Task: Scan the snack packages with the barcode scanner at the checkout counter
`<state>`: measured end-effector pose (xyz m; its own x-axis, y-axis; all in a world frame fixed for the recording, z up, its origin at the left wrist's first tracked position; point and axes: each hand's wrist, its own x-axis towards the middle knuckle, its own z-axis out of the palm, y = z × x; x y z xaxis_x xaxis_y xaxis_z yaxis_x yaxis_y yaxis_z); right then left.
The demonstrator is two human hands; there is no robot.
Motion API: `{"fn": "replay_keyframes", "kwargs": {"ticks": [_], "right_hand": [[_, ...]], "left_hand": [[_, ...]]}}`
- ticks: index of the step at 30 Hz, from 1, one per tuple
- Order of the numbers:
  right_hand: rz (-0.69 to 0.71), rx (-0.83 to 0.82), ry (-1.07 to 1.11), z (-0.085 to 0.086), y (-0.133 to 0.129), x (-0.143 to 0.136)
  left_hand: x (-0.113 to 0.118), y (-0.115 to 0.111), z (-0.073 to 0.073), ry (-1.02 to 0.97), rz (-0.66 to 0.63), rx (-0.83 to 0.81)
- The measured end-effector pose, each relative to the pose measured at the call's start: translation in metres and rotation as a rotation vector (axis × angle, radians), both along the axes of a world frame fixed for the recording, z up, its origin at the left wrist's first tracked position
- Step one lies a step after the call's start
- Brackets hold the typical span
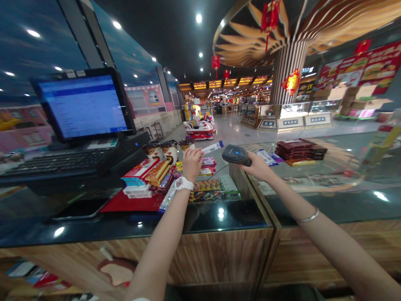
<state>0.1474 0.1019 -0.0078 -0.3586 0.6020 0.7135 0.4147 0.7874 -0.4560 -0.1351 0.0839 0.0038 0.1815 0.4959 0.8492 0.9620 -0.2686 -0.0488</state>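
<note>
My left hand (192,162), with a white watch at the wrist, is closed on one end of a slim white and purple packet (212,147). The packet points right, towards the scanner. In my right hand (257,165) is a dark barcode scanner (235,154) with a small blue light, its head turned left beside the packet's tip. Beneath and left of my left hand are gold-wrapped bars (157,172), red and blue boxes (138,171) and white boxes on a red sheet (131,201). Lidded cups (169,151) stand behind them.
A monitor (83,106) and a black keyboard (59,162) are at the left, with a dark tablet (82,208) nearer me. Dark red packets (296,149) are stacked on the right-hand glass counter (341,184). White and purple packets (267,157) lie beside them.
</note>
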Motion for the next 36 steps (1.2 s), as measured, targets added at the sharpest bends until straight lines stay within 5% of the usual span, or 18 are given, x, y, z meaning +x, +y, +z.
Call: {"fn": "replay_keyframes", "kwargs": {"ticks": [36], "right_hand": [[0.058, -0.029, -0.128, -0.0029, -0.0015, -0.0034]], "left_hand": [[0.0035, -0.0043, 0.0029, 0.012, -0.001, -0.043]]}}
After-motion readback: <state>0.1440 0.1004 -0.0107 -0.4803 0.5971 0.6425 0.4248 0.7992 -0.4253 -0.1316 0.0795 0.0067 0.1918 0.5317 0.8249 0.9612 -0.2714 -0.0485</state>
